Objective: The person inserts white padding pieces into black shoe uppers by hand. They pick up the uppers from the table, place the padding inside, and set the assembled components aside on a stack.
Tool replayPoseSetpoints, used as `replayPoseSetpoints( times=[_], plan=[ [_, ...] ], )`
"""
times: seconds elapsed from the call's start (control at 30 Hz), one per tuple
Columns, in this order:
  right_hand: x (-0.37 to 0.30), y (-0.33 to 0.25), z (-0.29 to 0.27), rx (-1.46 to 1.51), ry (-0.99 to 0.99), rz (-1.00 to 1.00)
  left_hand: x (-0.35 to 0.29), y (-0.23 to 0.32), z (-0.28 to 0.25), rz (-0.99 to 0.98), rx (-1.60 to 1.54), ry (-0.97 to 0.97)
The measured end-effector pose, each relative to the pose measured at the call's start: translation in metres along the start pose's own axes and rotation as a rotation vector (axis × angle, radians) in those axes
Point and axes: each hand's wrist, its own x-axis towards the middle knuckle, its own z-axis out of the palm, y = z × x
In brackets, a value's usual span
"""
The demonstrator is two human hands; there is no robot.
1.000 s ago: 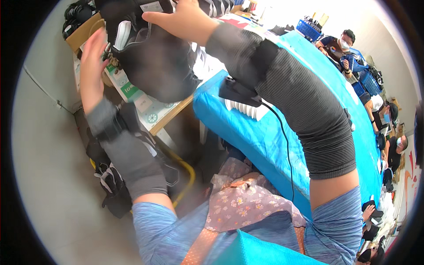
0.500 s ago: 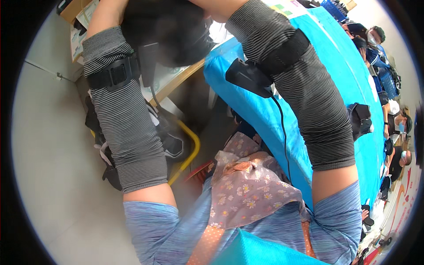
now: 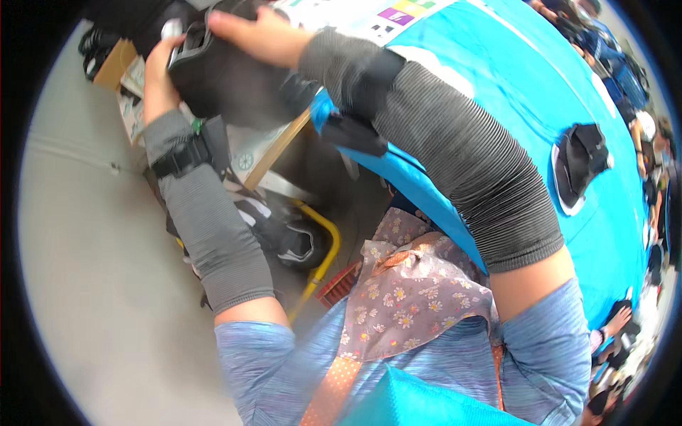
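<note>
My left hand (image 3: 160, 78), at the upper left, is closed on the edge of a black piece with pale grey trim (image 3: 190, 46), which looks like a shoe upper. From the right, my right hand (image 3: 261, 35) reaches to the same piece, its fingers at the trimmed edge. Below and between the hands is a large black shape (image 3: 238, 89), too blurred to name; it partly hides the white worktable (image 3: 249, 153). Grey striped sleeves with black straps and small black boxes cover both forearms.
Another black shoe upper with a white edge (image 3: 581, 167) lies on the blue-covered table (image 3: 497, 92) to the right. Lower left, black-and-grey pieces (image 3: 295, 241) sit by a yellow metal frame (image 3: 330, 245). A cardboard box (image 3: 116, 62) stands at the upper left. Several people work along the far right.
Both hands have come into view at the top. My right forearm has swung left and inward, toward the left hand. The view has shifted slightly, and the piece on the blue table shows more fully.
</note>
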Motion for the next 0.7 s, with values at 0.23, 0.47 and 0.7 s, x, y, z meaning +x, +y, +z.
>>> replayPoseSetpoints(
  times=[0.23, 0.47, 0.7],
  plan=[
    [-0.171, 0.018, -0.147, -0.405, -0.737, 0.074, -0.064, 0.002, 0.088, 0.010, -0.331, 0.348],
    [-0.309, 0.041, -0.312, -0.121, -0.298, 0.344, -0.147, -0.069, 0.122, 0.709, 0.295, 1.017],
    [-0.419, 0.058, -0.407, -0.208, 0.586, 0.517, -0.255, -0.103, 0.252, 0.259, 0.016, 0.048]
  ],
)
